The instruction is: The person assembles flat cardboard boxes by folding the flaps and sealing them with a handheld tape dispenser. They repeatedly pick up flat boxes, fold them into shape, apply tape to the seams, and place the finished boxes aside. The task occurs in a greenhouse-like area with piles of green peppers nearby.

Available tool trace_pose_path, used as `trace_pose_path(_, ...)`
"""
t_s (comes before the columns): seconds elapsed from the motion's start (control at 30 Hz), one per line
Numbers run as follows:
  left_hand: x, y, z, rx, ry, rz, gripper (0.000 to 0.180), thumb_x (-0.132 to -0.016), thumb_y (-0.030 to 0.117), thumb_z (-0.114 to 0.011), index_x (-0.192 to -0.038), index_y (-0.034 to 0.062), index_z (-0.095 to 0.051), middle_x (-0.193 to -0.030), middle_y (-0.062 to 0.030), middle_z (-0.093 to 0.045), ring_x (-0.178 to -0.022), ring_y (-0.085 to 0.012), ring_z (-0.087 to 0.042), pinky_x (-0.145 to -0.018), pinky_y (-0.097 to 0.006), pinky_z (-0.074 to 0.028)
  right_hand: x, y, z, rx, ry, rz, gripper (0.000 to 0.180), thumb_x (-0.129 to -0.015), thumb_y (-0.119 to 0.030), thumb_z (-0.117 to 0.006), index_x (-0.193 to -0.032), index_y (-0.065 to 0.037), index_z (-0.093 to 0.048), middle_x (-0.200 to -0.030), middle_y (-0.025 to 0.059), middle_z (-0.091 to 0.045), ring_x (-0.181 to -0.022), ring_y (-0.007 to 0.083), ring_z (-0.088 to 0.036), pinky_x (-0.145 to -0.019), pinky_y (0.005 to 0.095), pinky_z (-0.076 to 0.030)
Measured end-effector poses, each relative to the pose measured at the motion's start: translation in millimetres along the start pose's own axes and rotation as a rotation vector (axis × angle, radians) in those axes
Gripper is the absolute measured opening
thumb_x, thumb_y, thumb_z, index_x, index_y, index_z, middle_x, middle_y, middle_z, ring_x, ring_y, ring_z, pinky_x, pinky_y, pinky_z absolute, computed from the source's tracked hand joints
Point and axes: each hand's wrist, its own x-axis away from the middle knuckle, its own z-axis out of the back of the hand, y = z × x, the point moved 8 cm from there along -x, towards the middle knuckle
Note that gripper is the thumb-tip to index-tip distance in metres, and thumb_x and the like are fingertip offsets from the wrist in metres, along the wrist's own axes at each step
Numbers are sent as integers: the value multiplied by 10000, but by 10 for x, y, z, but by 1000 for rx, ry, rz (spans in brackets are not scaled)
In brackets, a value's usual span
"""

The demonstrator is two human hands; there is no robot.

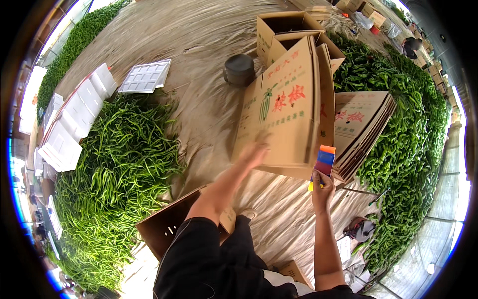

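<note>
Plastic-sheeted floor point(199, 45), green pepper heaps point(124, 159) at nine and three o'clock. Left hand point(254, 152), blurred, fingers spread, meets the upright printed carton point(286, 109) at centre; right hand point(322, 192) grips a multicoloured tape dispenser point(324, 162). Open empty boxes point(284, 25) at twelve.

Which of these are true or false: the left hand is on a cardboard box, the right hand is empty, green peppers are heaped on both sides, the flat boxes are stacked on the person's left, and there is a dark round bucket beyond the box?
1. The left hand is on the upright cardboard box. True, though the hand is blurred.
2. The right hand is empty. False: it holds a small tool with orange, blue and yellow parts.
3. Green peppers are heaped on both sides. True: one pile on the left, another on the right.
4. The flat boxes are stacked on the person's left. False: the stack of flattened boxes lies to the right of the upright box.
5. A dark round bucket stands beyond the box. True.
</note>
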Motion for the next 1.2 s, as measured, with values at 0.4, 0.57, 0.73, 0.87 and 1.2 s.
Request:
trace_pose_path(0.4, -550, 1203, -1361, -275, -47, -676, 611, -716, 167, -727, -1284, 125, -506, -1400, -79, -437, -1336, -254, -364, -1063, -422, -363, 569, 413, 567, 64, 218, -104, 181, -864, -144, -677, -965, 2, -714, -903, 99, -616, -832, 176, -602, -747, 299, -484)
trace_pose_path(0.57, -1111, 662, -1895, -1530, 433, -873, 691, -902, 538, -362, -1448, 122, -280, -1545, -55, -219, -1408, -259, -242, -1141, -389, -243, 921, 407, 478, -56, 122, -161, 180, -874, -110, -664, -994, 19, -701, -940, 93, -598, -850, 170, -602, -766, 283, -485)
trace_pose_path(0.73, -1045, 1595, -1941, -936, -530, -767, 873, -750, 725, -537, -1418, 195, -352, -1560, -40, -202, -1445, -258, -148, -1150, -530, -136, 1078, 640, 802, -104, 201, -251, 173, -871, -68, -657, -1000, 42, -689, -1000, 92, -559, -854, 161, -607, -762, 266, -500)
trace_pose_path(0.87, -1017, 1389, -1308, -799, -406, -600, 670, -786, 602, -583, -1301, 186, -483, -1534, -71, -263, -1450, -261, -133, -1103, -585, -177, 905, 563, 476, -128, 141, -196, 176, -856, -68, -667, -990, 44, -690, -1004, 86, -551, -859, 158, -606, -756, 276, -508)
trace_pose_path(1.2, 25, 411, 187, 168, 558, 2, 775, -828, 27, -603, -1493, 148, -224, -1493, -237, -271, -1252, -362, -481, -841, -371, -535, 360, 390, -842, 101, -55, -133, 310, -732, -173, -768, -1013, -58, -707, -1064, 168, -595, -965, 305, -610, -852, 365, -494)
